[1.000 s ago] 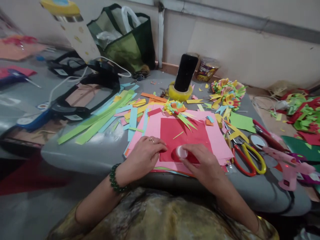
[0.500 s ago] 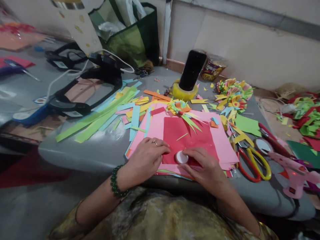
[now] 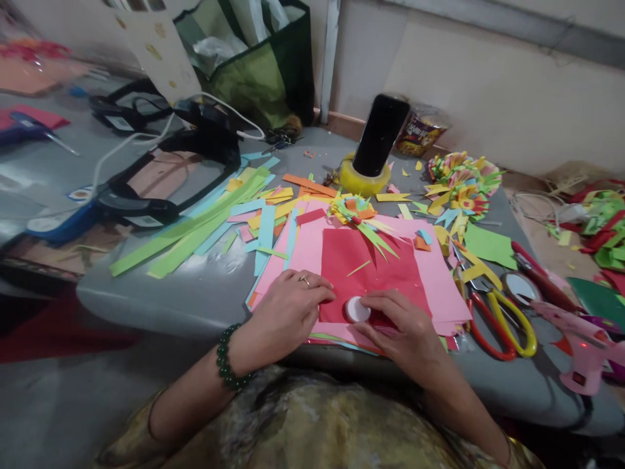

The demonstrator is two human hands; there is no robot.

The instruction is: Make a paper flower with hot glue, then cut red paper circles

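Note:
A red paper sheet (image 3: 371,270) lies on a stack of pink sheets (image 3: 439,280) at the near edge of a grey table (image 3: 205,293). My left hand (image 3: 288,312), with a ring and a green bead bracelet, lies flat on the pink paper with its fingertips on the red sheet's left edge. My right hand (image 3: 403,329) pinches a small white round cap (image 3: 357,309) that rests on the red sheet's near edge. A spiky paper flower (image 3: 356,215) in yellow, green and orange sits at the far edge of the red sheet.
Green, blue and yellow paper strips (image 3: 205,228) lie left of the stack. A phone (image 3: 379,135) stands in a yellow tape roll (image 3: 361,180). Scissors (image 3: 498,319), a pink glue gun (image 3: 581,339) and paper flowers (image 3: 463,182) sit right; a green bag (image 3: 254,71) behind.
My hands have stayed on the red sheet and the white cap. The view has shifted slightly, so everything sits a little further right and lower in the picture.

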